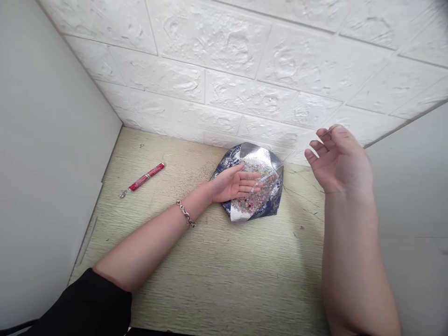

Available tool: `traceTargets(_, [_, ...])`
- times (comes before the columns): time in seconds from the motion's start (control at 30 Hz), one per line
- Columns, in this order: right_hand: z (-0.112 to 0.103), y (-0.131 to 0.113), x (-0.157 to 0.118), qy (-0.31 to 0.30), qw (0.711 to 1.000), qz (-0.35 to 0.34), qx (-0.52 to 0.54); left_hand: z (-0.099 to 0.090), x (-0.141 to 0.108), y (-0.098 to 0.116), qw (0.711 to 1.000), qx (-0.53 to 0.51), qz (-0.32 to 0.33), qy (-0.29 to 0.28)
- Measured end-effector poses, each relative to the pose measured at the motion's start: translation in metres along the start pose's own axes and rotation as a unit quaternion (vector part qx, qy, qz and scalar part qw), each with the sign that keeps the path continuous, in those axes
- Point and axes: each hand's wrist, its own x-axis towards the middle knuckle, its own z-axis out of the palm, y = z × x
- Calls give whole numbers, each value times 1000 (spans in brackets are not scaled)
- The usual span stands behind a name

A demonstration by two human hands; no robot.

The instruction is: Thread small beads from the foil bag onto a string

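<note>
Left hand: spread and palm up (233,184), fingers over the loose beads (247,205); a few seem to lie at its fingertips, though whether any rest on the skin is hard to tell.
Right hand: raised well above the desk (210,280), thumb and forefinger (324,132) pinching something very fine, apparently a thread (327,134); the other fingers are loosely curled (339,156).
Beads: heaped in a foil-and-blue-patterned bag (257,154) set on the desk against the white brick-patterned wall (227,37).
Handling the thread: a light pinch close to its end should give the best control; a slack, unhurried lift would likely avoid snags.
Handling the beads: a level, slightly cupped left palm should stop small ones rolling off; working above the bag lets strays drop back in.
Bracelet: the silvery chain (185,213) on the left wrist could catch the thread, so that forearm is best held clear of it.
Count, hands: two, one spread, one pinching.
Count, bag: one.
Count, beads: too many and too small to count; pinks, whites and a few reds show.
Count, red banded stick: one (146,177), lying left of the bag.
Count, silvery bits: two spots, one by the stick's lower end (122,193), one farther back (142,145).
Count, bracelet: one.
</note>
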Motion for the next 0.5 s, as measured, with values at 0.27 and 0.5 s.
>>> traceTargets(0.27, [1,-13,-4,46,997,-58,15,4,-4,4,991,-87,103,8])
traceTargets(0.5, [-3,-32,-10,65,990,-125,5,3,-2,1,980,-79,175,51])
